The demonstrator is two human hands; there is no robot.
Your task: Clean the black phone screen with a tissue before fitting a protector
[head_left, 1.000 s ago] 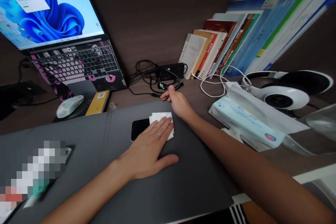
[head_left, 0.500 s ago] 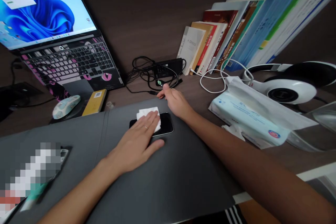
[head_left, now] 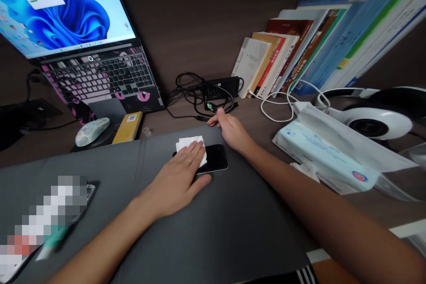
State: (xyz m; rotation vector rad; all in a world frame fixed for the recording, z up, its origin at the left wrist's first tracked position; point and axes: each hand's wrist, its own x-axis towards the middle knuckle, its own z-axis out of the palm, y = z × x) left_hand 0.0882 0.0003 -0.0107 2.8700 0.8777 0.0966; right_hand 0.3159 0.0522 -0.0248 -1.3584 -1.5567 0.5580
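My left hand (head_left: 181, 175) lies flat, fingers stretched out, on a folded white tissue (head_left: 190, 140). Under the tissue is a black-screened phone (head_left: 216, 159), face up on the grey desk mat (head_left: 233, 222); the phone's left part is mostly covered. Beyond the phone, at the mat's far edge, my right hand (head_left: 231, 128) is closed in a pinch, thumb on top. A cable plug with a small green light (head_left: 211, 107) sticks out just past the thumb, and its thin cable curves back to the hand. The fingers hide the grip itself.
A laptop (head_left: 113, 77), a mouse (head_left: 92, 131) and a yellow box (head_left: 128, 128) stand left. Behind are a black power adapter (head_left: 221, 88) and upright books (head_left: 273, 62). On the right lie a tissue pack (head_left: 326, 155) and white headphones (head_left: 382, 120).
The whole view has shifted, so things appear further right. The tissue under my left hand has slid slightly left over the phone. My right hand keeps its place by the cables.
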